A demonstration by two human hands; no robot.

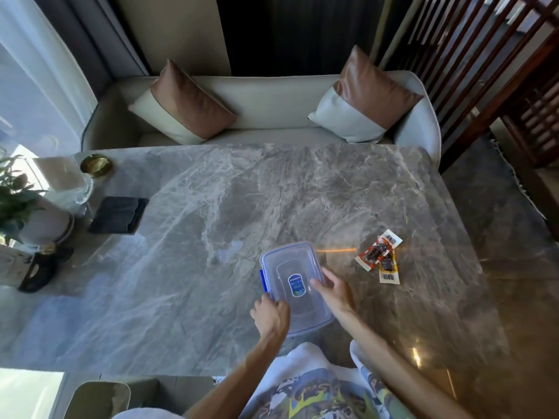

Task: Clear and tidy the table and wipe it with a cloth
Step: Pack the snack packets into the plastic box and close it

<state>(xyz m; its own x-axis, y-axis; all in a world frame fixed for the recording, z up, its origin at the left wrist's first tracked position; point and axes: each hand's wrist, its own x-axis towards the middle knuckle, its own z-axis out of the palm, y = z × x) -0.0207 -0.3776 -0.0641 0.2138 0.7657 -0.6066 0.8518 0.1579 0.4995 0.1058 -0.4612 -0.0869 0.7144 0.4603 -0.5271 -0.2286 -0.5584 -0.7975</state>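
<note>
2 hands on clear rectangular plastic box with blue clips [295,285]: left hand [270,317] gripping its edge, right hand [334,290] spread flat on lid

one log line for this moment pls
left hand: grips container edge | right hand: open, on lid | container: lidded, on table | snack packets: loose at right | cloth: not seen

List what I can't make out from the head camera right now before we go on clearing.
- Plastic container: the lid is hazy; whether it holds anything can't be told.
- Container label: print too small.
- Snack packets: brand unreadable, count unclear where they overlap.
- Left hand: fingertips curl over the container's edge, grip unclear.
- Potted plant: cut off by the left frame edge.
</note>
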